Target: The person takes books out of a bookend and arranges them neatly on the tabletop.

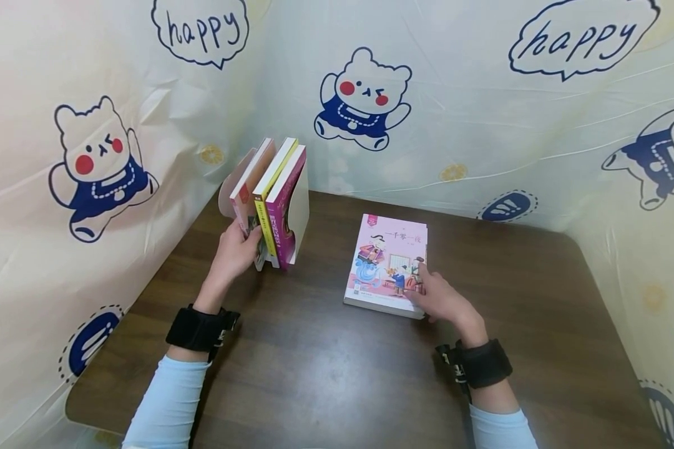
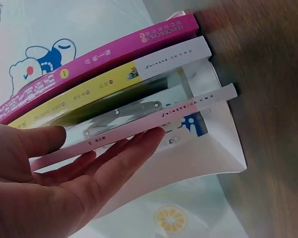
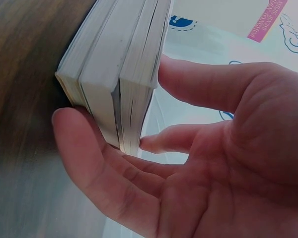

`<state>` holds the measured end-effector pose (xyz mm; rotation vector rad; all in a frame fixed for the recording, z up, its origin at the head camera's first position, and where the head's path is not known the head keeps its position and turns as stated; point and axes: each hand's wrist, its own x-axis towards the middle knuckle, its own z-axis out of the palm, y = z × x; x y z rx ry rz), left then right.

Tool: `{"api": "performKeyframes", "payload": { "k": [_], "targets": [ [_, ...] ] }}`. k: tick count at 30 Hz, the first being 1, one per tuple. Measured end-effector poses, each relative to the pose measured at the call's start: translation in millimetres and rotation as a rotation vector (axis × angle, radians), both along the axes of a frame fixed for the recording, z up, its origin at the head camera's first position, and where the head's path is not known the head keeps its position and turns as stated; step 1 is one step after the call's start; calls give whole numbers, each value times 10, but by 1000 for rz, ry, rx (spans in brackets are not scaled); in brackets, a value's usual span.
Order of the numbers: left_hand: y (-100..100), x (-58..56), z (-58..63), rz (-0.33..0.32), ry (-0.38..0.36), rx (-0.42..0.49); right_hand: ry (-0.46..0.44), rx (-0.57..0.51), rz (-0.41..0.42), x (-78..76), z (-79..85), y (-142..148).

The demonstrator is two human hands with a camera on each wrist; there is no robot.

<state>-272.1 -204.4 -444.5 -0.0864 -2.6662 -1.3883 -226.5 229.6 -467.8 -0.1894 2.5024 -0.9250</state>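
At the left back, a white expanding book rack holds a magenta book, a yellow book and a thin pink book, all upright with spines toward me. My left hand pinches the pink book by its spine, thumb on one side and fingers on the other. Right of the rack lies a stack of books, its top one a pink storybook with cartoon figures on the cover. At the stack's right edge, my right hand holds it, thumb over the cover and fingers along the page edges.
Everything stands on a dark brown wooden table with rounded corners. A pale printed cloth with cartoon bears hangs behind and along both sides, close to the rack. Black straps circle both wrists.
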Motion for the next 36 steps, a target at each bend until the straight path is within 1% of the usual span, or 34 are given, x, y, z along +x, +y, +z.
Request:
{"api": "performKeyframes", "payload": {
  "k": [3, 5, 8, 13, 17, 28, 36],
  "targets": [
    [-4, 43, 4, 3, -20, 7, 2, 2, 2, 0, 0, 0],
    [-5, 49, 8, 4, -35, 11, 1, 2, 2, 3, 4, 0],
    [-3, 21, 16, 11, -35, 22, 0, -1, -1, 6, 15, 2],
    [13, -39, 25, 41, -6, 38, -2, -4, -4, 12, 17, 4],
    [19, -51, 22, 67, -2, 35, -3, -3, -3, 19, 4, 1],
    [25, -41, 37, 59, 19, 67, 0, -8, -1, 8, 9, 1],
    [17, 26, 29, 56, 28, 76, 3, -5, 5, 8, 1, 1]
  ]
}}
